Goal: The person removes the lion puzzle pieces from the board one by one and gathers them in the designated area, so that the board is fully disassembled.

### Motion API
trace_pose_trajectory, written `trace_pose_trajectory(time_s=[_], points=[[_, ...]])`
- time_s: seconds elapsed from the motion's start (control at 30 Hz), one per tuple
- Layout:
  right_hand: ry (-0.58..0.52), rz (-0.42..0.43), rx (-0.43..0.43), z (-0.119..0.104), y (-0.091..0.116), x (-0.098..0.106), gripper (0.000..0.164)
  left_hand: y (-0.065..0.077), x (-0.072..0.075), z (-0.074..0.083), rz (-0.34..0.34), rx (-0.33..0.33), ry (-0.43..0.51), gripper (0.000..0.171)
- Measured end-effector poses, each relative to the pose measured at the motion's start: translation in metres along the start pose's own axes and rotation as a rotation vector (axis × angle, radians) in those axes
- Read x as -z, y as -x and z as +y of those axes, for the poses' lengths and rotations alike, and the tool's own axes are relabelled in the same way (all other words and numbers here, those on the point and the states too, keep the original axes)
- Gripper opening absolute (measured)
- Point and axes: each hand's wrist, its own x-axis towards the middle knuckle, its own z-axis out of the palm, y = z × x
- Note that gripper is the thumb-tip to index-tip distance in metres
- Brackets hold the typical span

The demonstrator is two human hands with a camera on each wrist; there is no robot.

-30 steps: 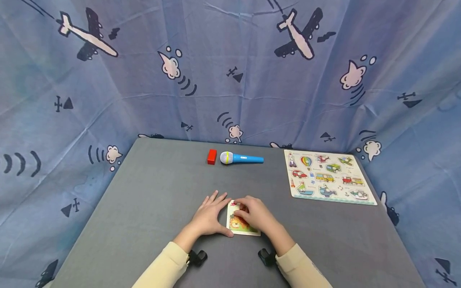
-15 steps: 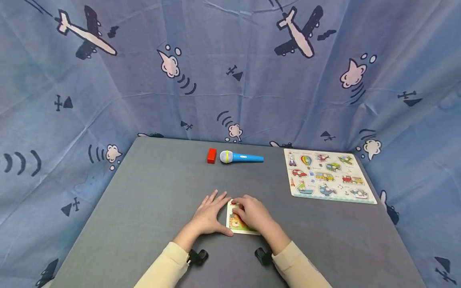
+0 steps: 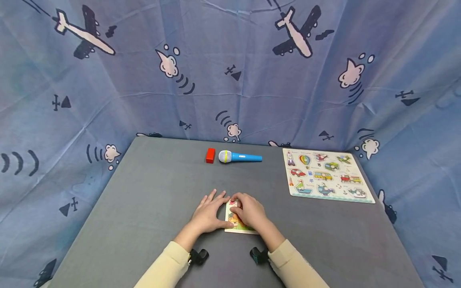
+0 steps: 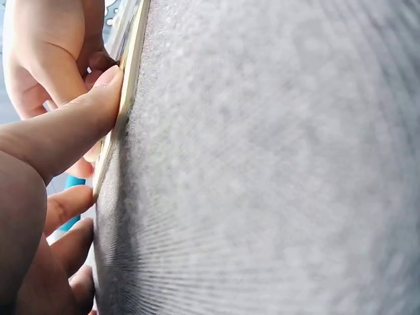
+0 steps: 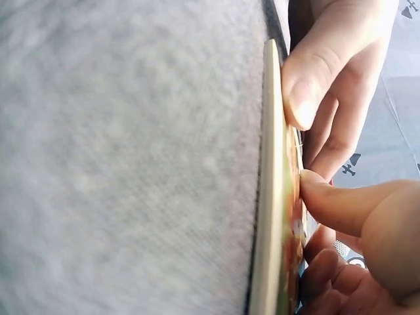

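A small flat picture board [image 3: 242, 231], pale-edged with a colourful cartoon print, lies on the grey table before me. My left hand [image 3: 207, 216] is spread beside it: the thumb presses its near left corner and the index fingertip reaches its far left corner. Over the board my right hand [image 3: 251, 212] is bent, thumb and index fingertips on the print near the left side, covering much of it. In the right wrist view, the right thumb [image 5: 328, 202] meets the board's face, other fingers curled behind. I cannot tell whether they pinch a loose piece.
Near the back edge lie a red block [image 3: 210, 155] and a blue toy microphone [image 3: 246, 157]. At the right is a large vehicle puzzle board [image 3: 332, 195]. A blue patterned curtain [image 3: 201, 108] closes off the back and sides.
My right hand has shifted a little left across the board, its fingertips now closer to the left hand. The left thumb now lies farther over the board's corner.
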Motion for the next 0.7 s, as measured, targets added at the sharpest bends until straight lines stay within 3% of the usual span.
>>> trace_pose_trajectory(time_s=[0.43, 0.7], points=[[-0.088, 0.053, -0.018, -0.0004, 0.0017, -0.0004, 0.023, -0.0014, 0.0012, 0.0026, -0.013, 0.029, -0.022, 0.092], [-0.218, 0.093, 0.035, -0.0014, 0.0046, 0.003, 0.018, -0.0012, 0.0016, 0.0029, -0.017, 0.033, -0.024, 0.093]])
